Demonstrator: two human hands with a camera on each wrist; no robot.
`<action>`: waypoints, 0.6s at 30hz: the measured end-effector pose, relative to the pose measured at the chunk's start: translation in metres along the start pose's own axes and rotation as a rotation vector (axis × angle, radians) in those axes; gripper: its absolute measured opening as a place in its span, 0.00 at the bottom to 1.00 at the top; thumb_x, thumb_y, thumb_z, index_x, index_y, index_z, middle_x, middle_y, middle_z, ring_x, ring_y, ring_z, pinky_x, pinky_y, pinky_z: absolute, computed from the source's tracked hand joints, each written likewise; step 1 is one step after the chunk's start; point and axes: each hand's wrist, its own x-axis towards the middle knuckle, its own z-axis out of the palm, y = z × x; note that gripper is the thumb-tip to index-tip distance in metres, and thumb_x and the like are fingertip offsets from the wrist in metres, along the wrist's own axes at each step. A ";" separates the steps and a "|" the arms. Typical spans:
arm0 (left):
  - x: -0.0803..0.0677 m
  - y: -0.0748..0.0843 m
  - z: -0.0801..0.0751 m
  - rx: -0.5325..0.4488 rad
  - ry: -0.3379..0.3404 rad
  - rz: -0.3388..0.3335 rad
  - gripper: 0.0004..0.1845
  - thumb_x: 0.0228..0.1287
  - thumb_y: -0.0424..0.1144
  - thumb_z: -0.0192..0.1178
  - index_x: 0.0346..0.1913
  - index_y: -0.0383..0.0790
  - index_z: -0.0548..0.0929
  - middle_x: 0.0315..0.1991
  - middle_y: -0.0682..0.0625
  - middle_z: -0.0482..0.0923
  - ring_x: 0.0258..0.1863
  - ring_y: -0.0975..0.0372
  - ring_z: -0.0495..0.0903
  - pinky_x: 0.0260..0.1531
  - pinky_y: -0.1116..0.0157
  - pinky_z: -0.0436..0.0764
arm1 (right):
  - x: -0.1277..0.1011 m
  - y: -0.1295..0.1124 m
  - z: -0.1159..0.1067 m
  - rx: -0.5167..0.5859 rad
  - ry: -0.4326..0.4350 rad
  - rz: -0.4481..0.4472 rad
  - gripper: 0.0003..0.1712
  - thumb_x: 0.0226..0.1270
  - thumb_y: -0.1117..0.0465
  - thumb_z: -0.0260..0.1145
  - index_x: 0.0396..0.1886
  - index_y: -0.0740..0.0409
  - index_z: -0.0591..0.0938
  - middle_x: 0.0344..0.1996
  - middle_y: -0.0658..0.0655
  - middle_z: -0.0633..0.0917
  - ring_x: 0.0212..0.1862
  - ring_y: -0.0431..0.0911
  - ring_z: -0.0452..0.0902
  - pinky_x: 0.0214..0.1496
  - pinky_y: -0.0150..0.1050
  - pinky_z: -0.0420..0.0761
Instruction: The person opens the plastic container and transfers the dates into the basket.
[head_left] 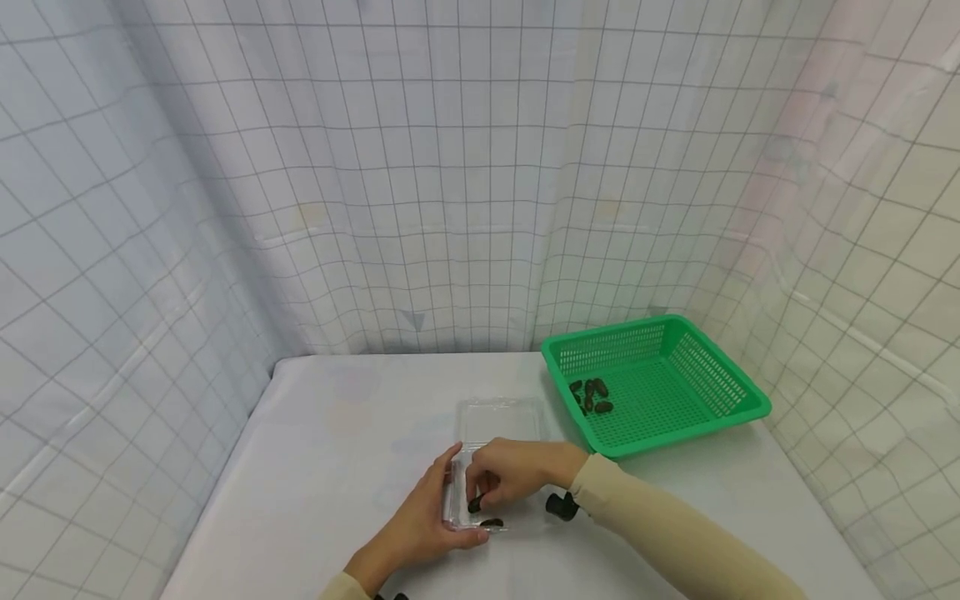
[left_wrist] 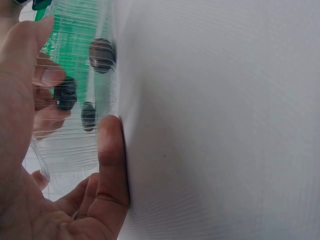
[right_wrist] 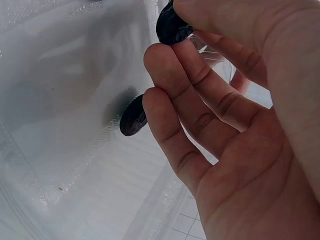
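Observation:
A clear plastic clamshell container (head_left: 459, 510) lies on the white table with its lid (head_left: 499, 419) folded back, away from the person. My left hand (head_left: 427, 521) holds its left side, thumb by the near corner and fingers along the side wall. Over the container, my right hand (head_left: 506, 473) pinches a dark, wrinkled date (right_wrist: 172, 24) between thumb and fingertips. Another date (head_left: 492, 522) lies near the container's front edge. Through the ribbed wall, the left wrist view shows two dates (left_wrist: 102, 55) (left_wrist: 88, 116) besides the pinched one (left_wrist: 65, 93).
A green perforated basket (head_left: 660, 400) stands at the back right, close to the lid. Several dates (head_left: 600, 387) lie in its left part. A black device (head_left: 561, 506) sits at the right wrist. Grid-patterned white curtains (head_left: 465, 183) surround the table.

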 end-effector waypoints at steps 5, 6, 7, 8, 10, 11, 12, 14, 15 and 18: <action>-0.001 0.000 -0.001 -0.003 -0.009 -0.013 0.74 0.60 0.62 0.89 0.97 0.44 0.50 0.87 0.33 0.70 0.85 0.43 0.73 0.79 0.35 0.76 | -0.004 0.000 -0.001 -0.006 0.029 -0.015 0.07 0.80 0.64 0.80 0.52 0.49 0.94 0.41 0.40 0.90 0.40 0.24 0.78 0.48 0.21 0.81; -0.001 0.000 -0.001 0.001 -0.008 -0.013 0.74 0.60 0.62 0.89 0.97 0.44 0.50 0.87 0.34 0.70 0.85 0.43 0.74 0.79 0.35 0.77 | -0.006 0.000 -0.001 -0.007 0.035 -0.019 0.07 0.80 0.64 0.80 0.52 0.50 0.94 0.42 0.42 0.90 0.41 0.24 0.78 0.49 0.21 0.81; -0.001 0.000 -0.001 0.005 -0.007 -0.013 0.74 0.60 0.62 0.89 0.97 0.45 0.50 0.87 0.34 0.70 0.85 0.43 0.74 0.79 0.35 0.77 | -0.007 0.000 -0.002 -0.013 0.041 -0.024 0.07 0.80 0.65 0.80 0.52 0.50 0.94 0.42 0.43 0.90 0.41 0.24 0.79 0.50 0.21 0.81; -0.001 -0.001 -0.001 0.011 -0.003 -0.013 0.74 0.60 0.62 0.90 0.97 0.46 0.50 0.86 0.34 0.71 0.85 0.43 0.74 0.79 0.36 0.77 | -0.009 -0.001 -0.003 -0.019 0.047 -0.028 0.07 0.80 0.65 0.79 0.52 0.50 0.94 0.43 0.45 0.90 0.42 0.25 0.79 0.50 0.21 0.81; -0.001 -0.001 -0.001 0.019 0.003 -0.011 0.75 0.59 0.62 0.90 0.97 0.46 0.50 0.86 0.35 0.71 0.84 0.44 0.75 0.79 0.36 0.77 | -0.012 -0.001 -0.005 -0.030 0.058 -0.039 0.08 0.80 0.65 0.79 0.52 0.51 0.93 0.44 0.47 0.91 0.42 0.26 0.80 0.51 0.21 0.81; -0.001 -0.001 -0.001 0.022 0.008 -0.012 0.75 0.58 0.62 0.90 0.97 0.46 0.51 0.85 0.35 0.72 0.84 0.44 0.75 0.78 0.36 0.78 | -0.014 -0.001 -0.006 -0.034 0.063 -0.040 0.08 0.80 0.65 0.79 0.52 0.52 0.93 0.44 0.48 0.90 0.43 0.26 0.80 0.52 0.21 0.81; -0.001 -0.001 -0.001 0.025 0.013 -0.012 0.75 0.57 0.62 0.90 0.97 0.45 0.51 0.85 0.35 0.72 0.83 0.44 0.75 0.78 0.37 0.78 | -0.016 -0.002 -0.008 -0.042 0.069 -0.046 0.08 0.80 0.65 0.79 0.52 0.52 0.93 0.44 0.48 0.90 0.43 0.26 0.80 0.52 0.22 0.81; 0.000 -0.002 0.000 0.026 0.020 -0.012 0.76 0.57 0.62 0.91 0.96 0.44 0.51 0.85 0.35 0.73 0.82 0.45 0.76 0.77 0.37 0.79 | -0.020 -0.003 -0.010 -0.054 0.081 -0.044 0.08 0.80 0.65 0.79 0.52 0.52 0.93 0.44 0.48 0.90 0.43 0.27 0.81 0.53 0.22 0.82; 0.000 -0.002 0.001 0.025 0.022 -0.013 0.76 0.56 0.62 0.91 0.96 0.44 0.52 0.84 0.35 0.73 0.82 0.45 0.77 0.77 0.38 0.79 | -0.022 -0.003 -0.011 -0.059 0.086 -0.040 0.08 0.80 0.65 0.79 0.53 0.51 0.93 0.44 0.47 0.89 0.44 0.26 0.81 0.53 0.22 0.83; 0.000 -0.001 0.002 0.024 0.026 -0.016 0.76 0.56 0.62 0.91 0.96 0.44 0.52 0.84 0.35 0.74 0.80 0.47 0.78 0.76 0.41 0.80 | -0.028 -0.004 -0.013 -0.046 0.100 -0.021 0.08 0.81 0.65 0.78 0.53 0.51 0.93 0.46 0.46 0.89 0.45 0.26 0.82 0.55 0.24 0.85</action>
